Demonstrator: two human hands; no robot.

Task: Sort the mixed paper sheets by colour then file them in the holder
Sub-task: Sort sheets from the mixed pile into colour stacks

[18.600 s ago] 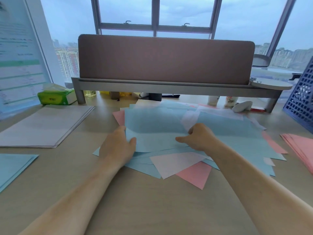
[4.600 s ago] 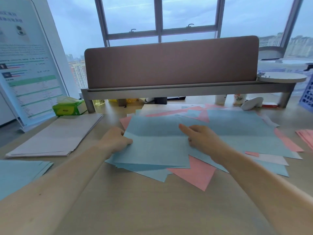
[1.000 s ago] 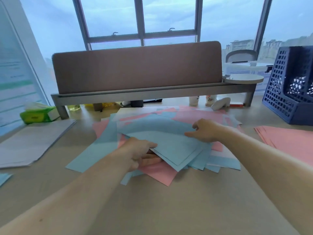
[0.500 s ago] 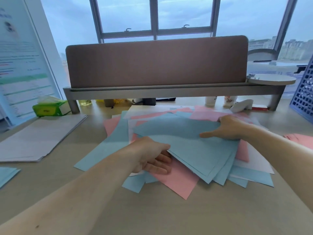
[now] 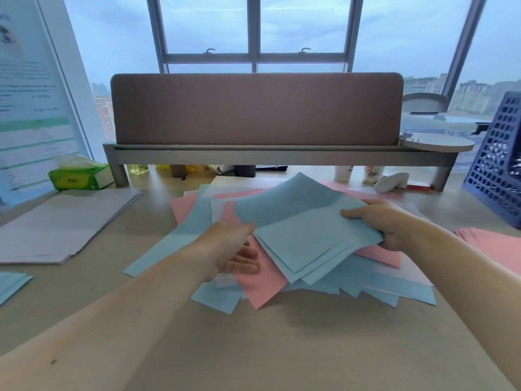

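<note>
Right hand (image 5: pixel 386 224) had the grip: thumb on top, fingers tucked under, pinching the right edge of a fanned bundle of blue sheets (image 5: pixel 307 232) and holding it tilted up off the heap. That looked like the way to carry off one colour without dragging the others along. Just left of that grip, the left hand (image 5: pixel 228 249) lay with fingers fairly straight on a pink sheet (image 5: pixel 262 283) below the bundle's raised edge, its thumb at that edge, probably steadying the floppy side. Under the grip sprawled the mixed pile (image 5: pixel 400 289) of blue, pink and white on the worktop (image 5: pixel 282 348). Well right of the grip sat a pink stack (image 5: pixel 496 246), and beyond that the blue holder (image 5: pixel 499 176), its contents unreadable. Far to the left lay a white stack (image 5: pixel 64 221) and the corner of a blue stack (image 5: pixel 11 283), so each colour had its own spot. Half a second earlier the bundle sat lower against the heap; a few seconds before that the blue sheets lay flat under both hands.
</note>
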